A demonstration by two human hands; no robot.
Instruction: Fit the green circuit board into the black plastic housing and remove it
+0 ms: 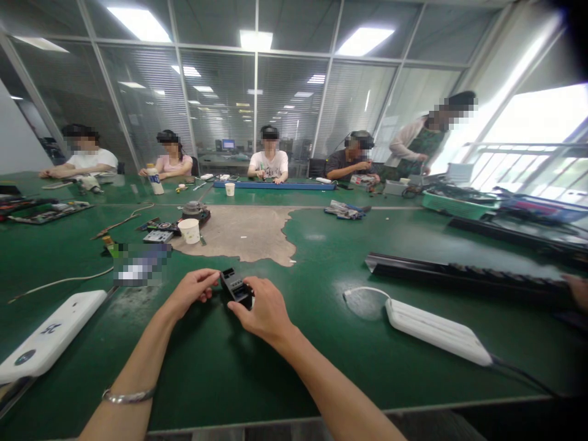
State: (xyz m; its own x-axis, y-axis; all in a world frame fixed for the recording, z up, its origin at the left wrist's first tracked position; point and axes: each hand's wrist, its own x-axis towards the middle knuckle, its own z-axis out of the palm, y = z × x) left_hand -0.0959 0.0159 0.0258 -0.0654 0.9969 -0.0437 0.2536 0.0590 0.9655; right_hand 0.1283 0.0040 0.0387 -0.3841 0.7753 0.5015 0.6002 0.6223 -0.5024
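A small black box-shaped device (235, 285) with a grey face and a row of small slots or buttons is held just above the green table in front of me. My right hand (266, 306) grips its right side and near end between thumb and fingers. At its upper left edge, the fingertips of my left hand (199, 286) are pinched together and appear to touch it. The other fingers of that hand curl inward. A silver bangle (129, 396) circles my left wrist. The underside of the device is hidden.
White power strips lie left (55, 334) and right (436, 331). A phone (142, 266), a paper cup (189, 231) and electronic parts (158, 236) sit ahead left. A long black channel (413, 272) and a green basket (459, 205) are at right. Several people work across the table.
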